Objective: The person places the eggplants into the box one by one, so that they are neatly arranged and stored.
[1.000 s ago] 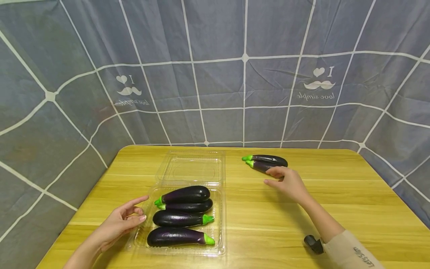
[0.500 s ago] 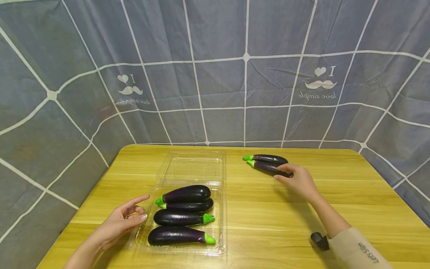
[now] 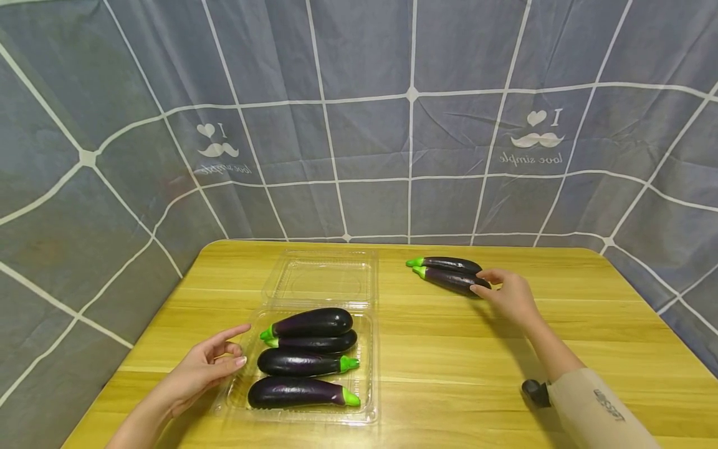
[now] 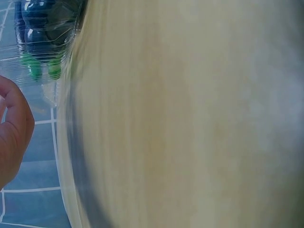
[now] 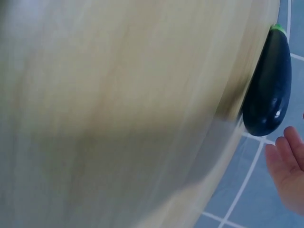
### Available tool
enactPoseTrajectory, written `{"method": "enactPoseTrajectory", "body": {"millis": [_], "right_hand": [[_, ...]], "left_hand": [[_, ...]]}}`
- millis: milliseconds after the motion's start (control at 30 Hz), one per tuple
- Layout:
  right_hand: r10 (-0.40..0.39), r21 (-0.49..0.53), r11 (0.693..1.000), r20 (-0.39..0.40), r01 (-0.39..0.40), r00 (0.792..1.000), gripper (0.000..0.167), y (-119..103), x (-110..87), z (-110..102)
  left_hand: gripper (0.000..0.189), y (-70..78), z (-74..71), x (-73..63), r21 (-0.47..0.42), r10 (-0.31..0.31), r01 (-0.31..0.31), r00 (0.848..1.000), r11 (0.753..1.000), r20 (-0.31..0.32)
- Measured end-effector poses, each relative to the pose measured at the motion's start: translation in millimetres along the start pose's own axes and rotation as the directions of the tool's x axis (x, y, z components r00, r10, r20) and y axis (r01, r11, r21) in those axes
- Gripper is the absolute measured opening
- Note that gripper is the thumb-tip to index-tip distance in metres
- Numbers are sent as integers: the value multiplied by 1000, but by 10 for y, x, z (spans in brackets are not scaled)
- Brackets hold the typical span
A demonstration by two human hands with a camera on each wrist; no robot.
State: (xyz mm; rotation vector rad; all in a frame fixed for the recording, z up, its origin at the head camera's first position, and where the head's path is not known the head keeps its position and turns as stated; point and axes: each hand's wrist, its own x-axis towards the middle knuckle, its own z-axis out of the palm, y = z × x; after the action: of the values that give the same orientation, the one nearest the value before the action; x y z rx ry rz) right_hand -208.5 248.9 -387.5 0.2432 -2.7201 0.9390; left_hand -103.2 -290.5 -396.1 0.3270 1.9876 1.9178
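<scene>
My right hand (image 3: 510, 296) is at the thick end of the nearer eggplant (image 3: 449, 279), thumb on its near side and forefinger at the far side. In the right wrist view an eggplant (image 5: 268, 85) lies just above the relaxed fingers (image 5: 280, 156). A second eggplant (image 3: 451, 264) lies right behind it, green stems to the left. My left hand (image 3: 204, 368) rests at the left side of a clear plastic clamshell box (image 3: 367, 374), forefinger extended, thumb at the rim. Several eggplants (image 3: 300, 393) lie across the box.
The box's transparent lid (image 3: 320, 280) is folded back flat on the wooden table (image 3: 437, 374). A grey checked curtain (image 3: 370, 137) hangs round the table's back and sides. A black object (image 3: 535, 393) sits at the right sleeve's cuff.
My right hand has shifted right along the nearer eggplant to its thick end. The left hand, the box and the eggplants keep their places.
</scene>
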Motion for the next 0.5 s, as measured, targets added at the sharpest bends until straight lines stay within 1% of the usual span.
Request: {"method": "enactPoseTrajectory", "body": {"millis": [267,500], "right_hand": [[14,-13,1000,-19,-14,1000,34,48,43,18],[28,-25,999,-42,-29,999,33,93,77,61]], "left_hand": [[48,8,-2,5,8,-1,1,1000,1000,0],[48,-2,-12,6,-11,13,-12,1000,1000,14]]}}
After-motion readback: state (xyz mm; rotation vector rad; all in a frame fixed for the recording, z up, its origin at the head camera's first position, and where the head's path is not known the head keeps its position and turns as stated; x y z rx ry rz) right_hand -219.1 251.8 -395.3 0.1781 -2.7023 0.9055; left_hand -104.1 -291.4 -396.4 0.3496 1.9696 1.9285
